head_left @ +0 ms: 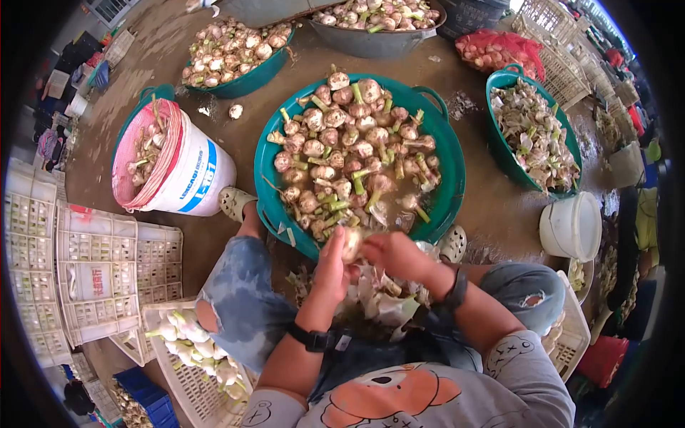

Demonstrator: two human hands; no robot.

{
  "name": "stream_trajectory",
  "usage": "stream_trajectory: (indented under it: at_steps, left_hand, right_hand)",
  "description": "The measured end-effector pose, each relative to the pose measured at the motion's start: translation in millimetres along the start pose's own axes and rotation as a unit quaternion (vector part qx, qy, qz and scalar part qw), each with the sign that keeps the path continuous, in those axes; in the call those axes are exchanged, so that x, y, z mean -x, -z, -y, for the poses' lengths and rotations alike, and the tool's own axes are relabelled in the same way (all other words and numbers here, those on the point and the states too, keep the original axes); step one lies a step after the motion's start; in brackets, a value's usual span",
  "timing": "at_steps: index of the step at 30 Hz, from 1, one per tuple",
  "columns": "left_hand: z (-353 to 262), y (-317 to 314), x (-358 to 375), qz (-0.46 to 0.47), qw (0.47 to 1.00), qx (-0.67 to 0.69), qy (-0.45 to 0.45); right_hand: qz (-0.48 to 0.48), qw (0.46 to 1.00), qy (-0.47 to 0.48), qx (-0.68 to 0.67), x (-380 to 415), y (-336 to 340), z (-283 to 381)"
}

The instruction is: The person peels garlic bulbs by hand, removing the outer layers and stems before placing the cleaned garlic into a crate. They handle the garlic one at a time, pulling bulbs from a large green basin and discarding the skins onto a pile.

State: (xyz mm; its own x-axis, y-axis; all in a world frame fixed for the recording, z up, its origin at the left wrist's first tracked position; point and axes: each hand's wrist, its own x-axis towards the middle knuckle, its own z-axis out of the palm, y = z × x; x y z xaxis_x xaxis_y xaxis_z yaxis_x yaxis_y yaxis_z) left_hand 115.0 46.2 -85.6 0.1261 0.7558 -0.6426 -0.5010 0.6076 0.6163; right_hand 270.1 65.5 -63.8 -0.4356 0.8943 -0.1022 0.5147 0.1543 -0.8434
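Head view, hands at centre. The left hand (332, 267) has its grip closed around a pale, round garlic bulb (351, 244), which sits between thumb and fingers just above the near edge of a wide, round teal plastic tub (452, 167). The right hand (396, 255) is beside the bulb, fingers curled in toward it; whether its grip pinches a bit of skin or only touches the bulb, I cannot tell (the fingertips are partly hidden).

The tub contains many purplish-white, unpeeled garlic bulbs (328, 135) with green stem stubs, heaped at the far and left sides; brownish water shows among them toward the near right. Beneath the hands, between the knees, lies a loose pile of papery, whitish-purple garlic skins (389, 299).

Left of the tub: a white plastic bucket with blue print (214, 175), tilted, a pink mesh sack (168, 118) at its mouth. Near the left knee, a cream slatted plastic crate (187, 381) holds clean white bulbs with green stems (203, 349). To the right, an oval teal tub (501, 151) is full of skins; a plain white bucket (575, 227) stands just below it in the view. A red mesh bag (499, 53) of bulbs lies farther back.
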Motion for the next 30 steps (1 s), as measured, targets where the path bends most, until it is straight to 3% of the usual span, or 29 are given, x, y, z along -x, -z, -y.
stream_trajectory:
  at_steps: [3,8,11,12,13,14,16,17,18,19,20,21,22,23,24,25,26,27,28,29,30]
  left_hand:
    - [-7,-1,13,-0.03,0.993,-0.09,-0.063]
    - [-5,4,20,-0.028,0.996,-0.07,-0.037]
    - [-6,3,19,-0.02,0.999,-0.027,-0.015]
    - [-5,1,20,-0.017,0.999,-0.026,-0.015]
    - [-6,-1,21,0.015,0.999,-0.008,-0.045]
    - [-6,-1,22,0.048,0.996,0.009,-0.074]
    - [-5,6,15,0.093,0.989,-0.009,-0.112]
    - [-6,10,12,0.121,0.983,-0.017,-0.134]
    - [-9,11,12,0.149,0.976,-0.024,-0.155]
    - [-12,12,14,0.141,0.984,-0.043,-0.098]
    - [-11,10,18,0.142,0.984,-0.045,-0.095]
    - [-11,6,23,0.133,0.957,-0.233,-0.111]
    - [-14,-2,30,0.122,0.895,-0.412,-0.124]
    - [-15,-11,42,0.128,0.856,-0.465,-0.188]
    - [-11,-11,43,0.131,0.854,-0.468,-0.187]
    - [-6,-10,41,0.146,0.783,-0.522,-0.304]
    - [-3,-8,38,0.158,0.696,-0.564,-0.415]
    - [-3,-6,34,0.145,0.644,-0.588,-0.468]
    - [-3,-5,32,0.147,0.642,-0.589,-0.469]
    - [-2,-3,31,0.16,0.678,-0.548,-0.463]
    - [0,0,29,0.172,0.714,-0.504,-0.455]
  right_hand:
    - [-0.008,0.985,0.029,0.17,18,-18,20]
    - [-0.01,0.977,0.009,0.214,25,-32,20]
    - [-0.065,0.991,-0.02,0.116,20,-33,4]
    - [-0.009,0.987,-0.131,-0.093,21,-29,2]
    - [0.045,0.925,-0.234,-0.297,21,-25,1]
    - [0.041,0.925,-0.234,-0.297,24,-23,3]
    - [-0.027,0.763,-0.306,-0.569,29,-19,20]
    - [0.008,0.802,-0.266,-0.535,32,-18,15]
    - [0.007,0.802,-0.266,-0.535,32,-19,12]
    - [-0.079,0.951,-0.095,-0.282,34,-20,10]
    - [-0.157,0.984,0.086,0.005,36,-22,9]
    - [-0.244,0.954,0.144,0.103,37,-22,8]
    - [-0.247,0.953,0.143,0.102,38,-20,5]
    - [-0.192,0.981,-0.015,-0.001,38,-17,-3]
    - [-0.13,0.971,-0.172,-0.105,36,-15,-11]
    - [-0.101,0.903,-0.263,-0.325,31,-14,-18]
    - [-0.104,0.902,-0.262,-0.327,33,-14,-23]
    - [-0.091,0.857,-0.269,-0.43,34,-10,-19]
    - [-0.077,0.802,-0.271,-0.527,35,-8,-17]
    - [-0.064,0.769,-0.249,-0.585,35,-12,-18]
    - [-0.064,0.768,-0.25,-0.586,38,-11,-12]
